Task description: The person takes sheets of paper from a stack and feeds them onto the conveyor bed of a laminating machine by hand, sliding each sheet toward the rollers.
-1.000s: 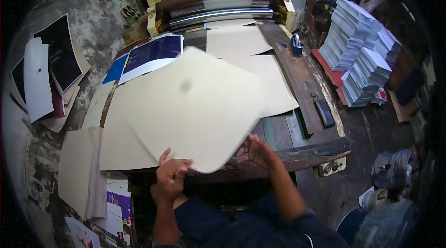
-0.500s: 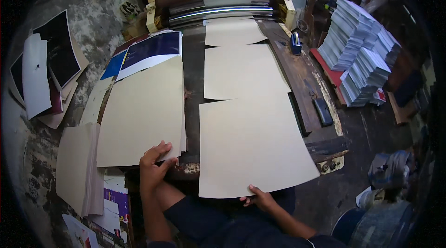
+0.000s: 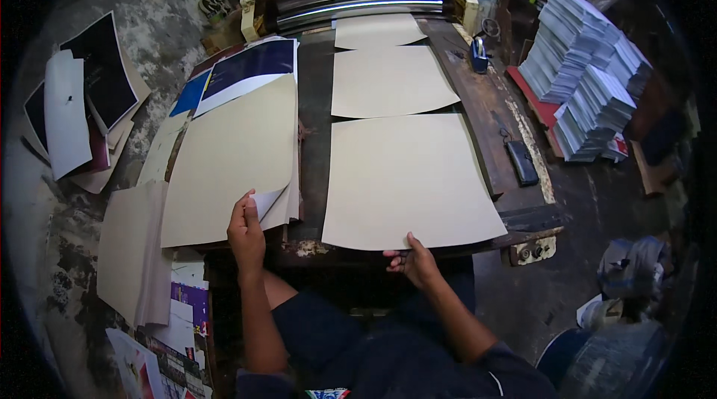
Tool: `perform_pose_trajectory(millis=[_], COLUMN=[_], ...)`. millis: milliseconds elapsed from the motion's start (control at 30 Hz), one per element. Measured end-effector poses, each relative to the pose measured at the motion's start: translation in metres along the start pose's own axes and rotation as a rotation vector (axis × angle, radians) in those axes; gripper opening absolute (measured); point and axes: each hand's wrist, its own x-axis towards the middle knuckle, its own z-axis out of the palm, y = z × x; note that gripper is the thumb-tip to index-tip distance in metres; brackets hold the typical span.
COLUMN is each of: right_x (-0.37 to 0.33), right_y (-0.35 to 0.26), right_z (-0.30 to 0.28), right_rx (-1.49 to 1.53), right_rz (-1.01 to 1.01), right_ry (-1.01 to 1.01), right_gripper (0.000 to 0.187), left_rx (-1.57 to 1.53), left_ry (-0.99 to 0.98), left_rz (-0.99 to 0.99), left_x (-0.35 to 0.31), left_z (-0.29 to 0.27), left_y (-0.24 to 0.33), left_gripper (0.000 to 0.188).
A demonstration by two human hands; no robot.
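My right hand (image 3: 418, 263) grips the near edge of a cream paper sheet (image 3: 411, 182), its thumb on top and fingers underneath. That sheet lies on the dark machine table, its far edge close to a second cream sheet (image 3: 392, 81). Beyond, a third cream sheet (image 3: 377, 31) reaches up to the shiny rollers (image 3: 358, 7). On the left, my left hand (image 3: 246, 234) pinches the near right corner of the top sheet on a stack of cream sheets (image 3: 228, 160). The corner curls up and shows a paler underside.
Dark blue printed sheets (image 3: 250, 66) lie beyond the stack. More sheets (image 3: 131, 249) lean at the lower left. A blue tape dispenser (image 3: 479, 55) and a black case (image 3: 520, 162) rest on the right side board. Tall paper stacks (image 3: 571, 48) stand farther right; loose prints (image 3: 67, 111) lie on the floor.
The row of cream sheets has moved away toward the rollers, my right hand following with the nearest one. My left hand has taken the stack's top corner and bent it up.
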Motion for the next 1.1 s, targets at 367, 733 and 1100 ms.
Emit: perform_pose_trajectory(millis=[367, 733, 1100], right_x=[0.028, 0.023, 0.007], right_y=[0.002, 0.002, -0.026], right_z=[0.01, -0.003, 0.014], right_rx=[0.152, 0.162, -0.003], right_rz=[-0.298, -0.291, -0.239], right_ry=[-0.026, -0.055, -0.019], right_gripper=[0.053, 0.058, 0.047], left_rx=[0.325, 0.057, 0.058], left_ry=[0.082, -0.094, -0.072], left_rz=[0.039, -0.143, 0.14], left_x=[-0.016, 0.002, -0.032], left_z=[0.016, -0.01, -0.001], left_y=[0.024, 0.003, 0.037], left_gripper=[0.038, 0.039, 0.033])
